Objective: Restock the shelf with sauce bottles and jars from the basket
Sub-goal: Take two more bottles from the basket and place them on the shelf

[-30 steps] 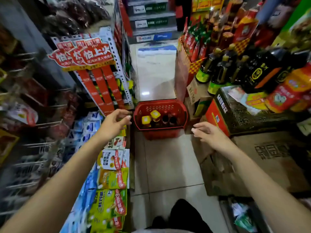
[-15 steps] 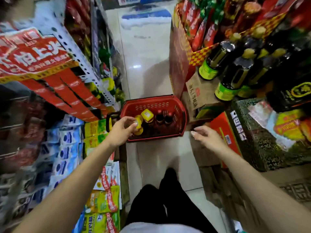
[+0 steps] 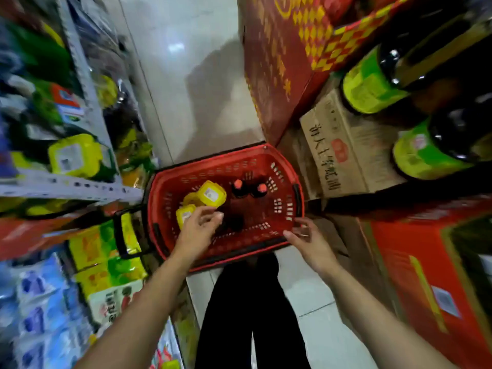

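Shelf (image 3: 80, 186) on the left looked crammed with blurry yellow and green packs, and I couldn't read much of it. Moving right, the red basket (image 3: 291, 179) sat on the floor (image 3: 181, 89) in the aisle, and all the stock I could see was inside it. That meant three yellow-lidded jars (image 3: 211, 194), I think, bunched at its left end, two red-capped bottles (image 3: 238, 185) side by side by the far wall, plus something dark near the middle I couldn't make out. Left hand (image 3: 197, 233) was down in the basket right by the nearest jar, grip loosely spread, nothing lifted as far as I could see. Right hand (image 3: 308, 243) was at the near right rim. Whether that grip was pinching the rim or just resting there, I couldn't tell. Further right were a cardboard box (image 3: 343, 150) and big green-labelled bottles (image 3: 370, 86). My guess: early days, with the basket's whole load left to shelve.
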